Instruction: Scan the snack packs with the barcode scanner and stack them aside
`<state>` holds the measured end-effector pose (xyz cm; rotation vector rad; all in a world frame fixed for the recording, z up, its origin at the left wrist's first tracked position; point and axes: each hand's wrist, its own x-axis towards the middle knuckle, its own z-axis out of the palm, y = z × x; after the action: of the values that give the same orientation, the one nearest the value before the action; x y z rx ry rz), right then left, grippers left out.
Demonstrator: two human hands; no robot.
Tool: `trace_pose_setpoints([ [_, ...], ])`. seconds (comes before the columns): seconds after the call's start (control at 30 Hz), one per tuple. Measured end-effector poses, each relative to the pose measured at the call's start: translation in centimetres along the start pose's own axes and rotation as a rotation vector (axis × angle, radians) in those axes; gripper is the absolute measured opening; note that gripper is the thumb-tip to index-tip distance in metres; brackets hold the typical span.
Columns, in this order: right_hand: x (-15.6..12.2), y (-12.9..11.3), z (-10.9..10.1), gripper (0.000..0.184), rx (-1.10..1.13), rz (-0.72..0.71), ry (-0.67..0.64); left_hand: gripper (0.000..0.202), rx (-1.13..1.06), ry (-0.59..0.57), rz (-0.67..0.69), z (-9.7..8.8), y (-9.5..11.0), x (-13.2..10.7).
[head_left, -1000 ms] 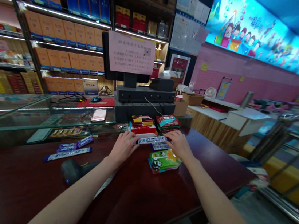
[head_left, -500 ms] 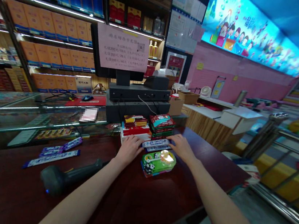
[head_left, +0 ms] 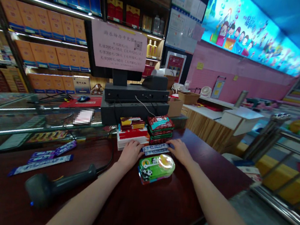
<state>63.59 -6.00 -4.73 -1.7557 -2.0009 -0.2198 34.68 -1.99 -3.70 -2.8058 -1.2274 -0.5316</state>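
Although it's hard to see under them, the right hand (head_left: 180, 151) looks flat on blue-and-white candy sticks (head_left: 156, 150), not gripping, while the left hand (head_left: 131, 155) sits open beside stacked red packs (head_left: 133, 132).

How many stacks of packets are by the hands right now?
3: a red-and-yellow stack beyond the left hand, a red-and-green stack beyond the right hand, and a green panda-print stack nearest the person.

Two blue-and-white stick-candy packs (head_left: 156, 149) are laid flat on the dark wood tabletop (head_left: 139, 214), side by side, slightly offset. Green panda-print packets (head_left: 155, 169) are piled just in front, top one glossy. Red-and-white boxes (head_left: 132, 134) are stacked just left. Dark red-green packets (head_left: 160, 129) are stacked neatly behind, beside the boxes.
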Motion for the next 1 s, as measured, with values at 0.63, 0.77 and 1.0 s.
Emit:
trace_pose_setpoints([
  [0.63,0.1,1.2,1.4,0.030,0.044,0.093,-0.019,0.025,-0.028,-0.001,-0.097,-0.2,1.1,0.1],
  [0.77,0.0,0.9,1.1,0.030,0.052,0.095,-0.016,0.025,-0.022,-0.007,-0.112,-0.8,1.2,0.0],
  [1.0,-0.1,0.3,0.3,0.029,0.063,0.100,-0.029,0.024,-0.010,-0.025,-0.112,-1.6,0.9,-0.6],
])
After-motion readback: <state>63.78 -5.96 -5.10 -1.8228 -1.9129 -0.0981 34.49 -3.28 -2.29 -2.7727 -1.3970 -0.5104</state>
